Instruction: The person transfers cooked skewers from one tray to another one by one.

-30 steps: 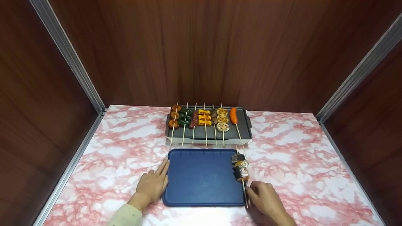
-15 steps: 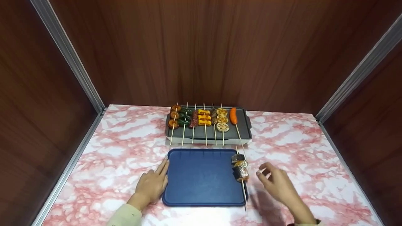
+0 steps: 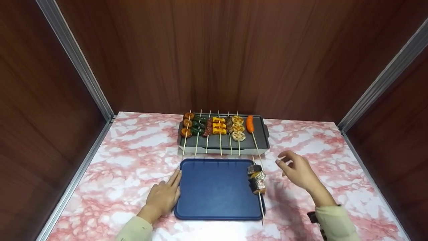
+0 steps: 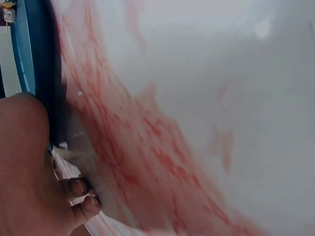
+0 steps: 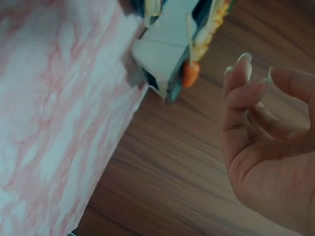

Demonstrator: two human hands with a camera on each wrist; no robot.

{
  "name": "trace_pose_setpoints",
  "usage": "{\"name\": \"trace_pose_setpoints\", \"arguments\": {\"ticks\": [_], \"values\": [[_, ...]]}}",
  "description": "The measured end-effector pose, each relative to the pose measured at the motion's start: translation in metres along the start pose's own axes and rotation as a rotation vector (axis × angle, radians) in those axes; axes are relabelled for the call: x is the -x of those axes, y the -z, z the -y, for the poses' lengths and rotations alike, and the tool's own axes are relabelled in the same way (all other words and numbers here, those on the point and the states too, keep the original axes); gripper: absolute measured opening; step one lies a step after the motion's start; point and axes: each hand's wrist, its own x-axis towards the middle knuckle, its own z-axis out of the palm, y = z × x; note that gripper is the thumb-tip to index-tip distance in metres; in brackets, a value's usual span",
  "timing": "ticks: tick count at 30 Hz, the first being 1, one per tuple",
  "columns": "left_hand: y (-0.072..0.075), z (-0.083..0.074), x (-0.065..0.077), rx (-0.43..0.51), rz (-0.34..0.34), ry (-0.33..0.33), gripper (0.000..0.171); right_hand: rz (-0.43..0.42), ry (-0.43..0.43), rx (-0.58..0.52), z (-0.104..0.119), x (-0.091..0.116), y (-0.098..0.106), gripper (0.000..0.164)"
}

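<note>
On the left, I have the left hand [image 3: 162,197] on the table [image 3: 334,174], relaxed, fingers straight and touching the left edge of the tray [image 3: 214,190]; it grips nothing. I judge it a good brace: light, steady pressure should stop the tray sliding without tipping it.

Behind the tray stands the grill [image 3: 247,142], with skewers in a row: brown rounds [image 3: 187,123], green pieces [image 3: 198,125], red meat [image 3: 207,127], yellow pieces [image 3: 219,126], dark pieces [image 3: 229,125], lotus [image 3: 238,128], then the sausage [image 3: 250,124].

The silvery skewer [image 3: 257,182] lies along the tray's right edge, both stick ends past the rim. That perch looks tippy to me; I'd nudge it inward. The sausage stick [image 3: 255,145] slants off the grill toward it; I can't tell if they touch. Should I lift the sausage, I'd raise that stick first so it clears the silvery skewer.

Farthest right, the right hand [image 3: 298,169] hovers above the table, loosely curled, nothing in it. I'd pinch low on the stick, thumb against fingertips.
</note>
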Motion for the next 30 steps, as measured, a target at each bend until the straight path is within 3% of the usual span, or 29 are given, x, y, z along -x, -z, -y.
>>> {"name": "trace_pose_setpoints", "arguments": {"ticks": [12, 24, 30], "values": [[0.0, -0.001, -0.004, 0.004, 0.002, -0.009, 0.055, 0.187, -0.087, -0.173, -0.038, -0.057, -0.023, 0.025], [-0.003, 0.001, -0.001, 0.001, -0.024, -0.003, 0.055, 0.276, -0.157, -0.209, -0.044, -0.075, -0.051, 0.029], [-0.001, 0.001, 0.0, 0.002, -0.019, -0.008, 0.055, 0.297, -0.091, -0.179, -0.046, -0.078, -0.06, 0.028]]}}
